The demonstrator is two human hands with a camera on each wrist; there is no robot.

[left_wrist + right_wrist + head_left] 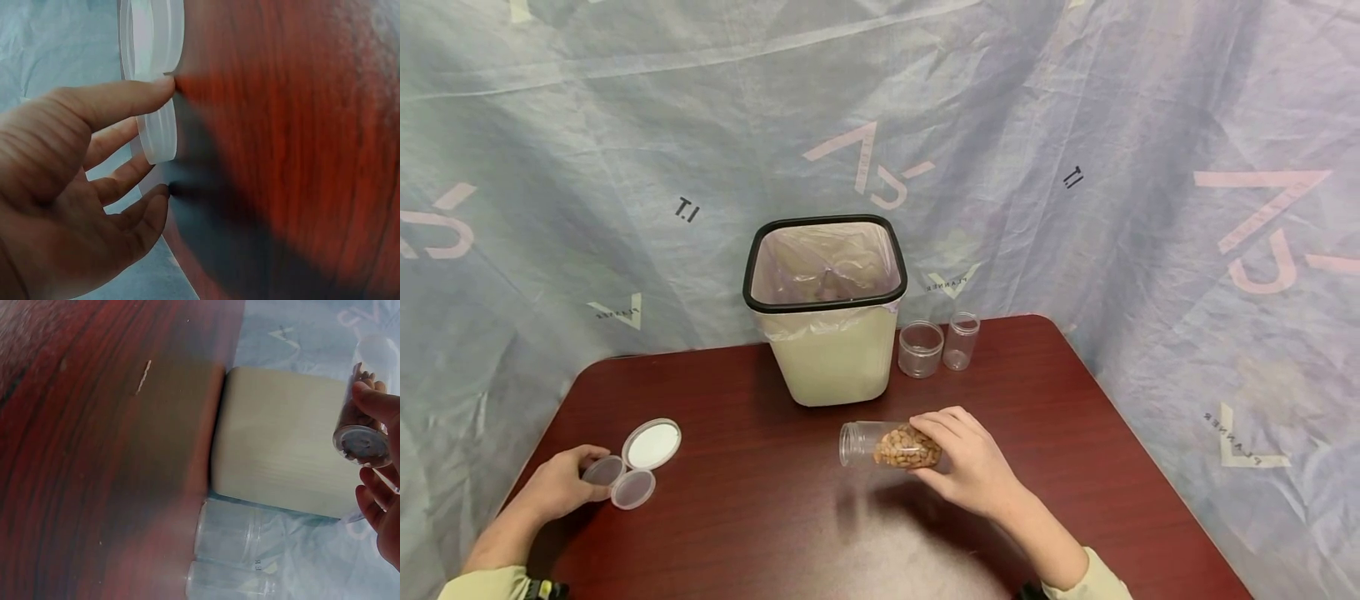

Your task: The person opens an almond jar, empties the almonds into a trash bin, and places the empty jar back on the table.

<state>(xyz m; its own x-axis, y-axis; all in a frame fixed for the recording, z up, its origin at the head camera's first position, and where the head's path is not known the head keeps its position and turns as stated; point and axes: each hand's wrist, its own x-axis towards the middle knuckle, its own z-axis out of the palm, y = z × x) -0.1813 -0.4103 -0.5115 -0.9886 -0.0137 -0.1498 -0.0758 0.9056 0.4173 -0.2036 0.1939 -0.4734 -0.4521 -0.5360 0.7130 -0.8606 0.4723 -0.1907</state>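
My right hand [973, 462] grips a clear jar [862, 443] by its base end, above the table. The jar lies on its side in the air, its uncapped mouth toward the left, with brown nut-like pieces [906, 447] gathered at the base end. At the table's left, my left hand [561, 483] pinches a small translucent lid [604, 471] between thumb and fingers. Touching or very near that lid are another small translucent lid [633, 489] and a larger lid with a white disc [652, 443].
A cream bin [831, 354] with a black rim and plastic liner stands at the back of the dark red table [737, 517]. Right of it are a wide clear jar [921, 350] and a narrow clear jar [961, 342]. A grey printed sheet [700, 125] hangs behind.
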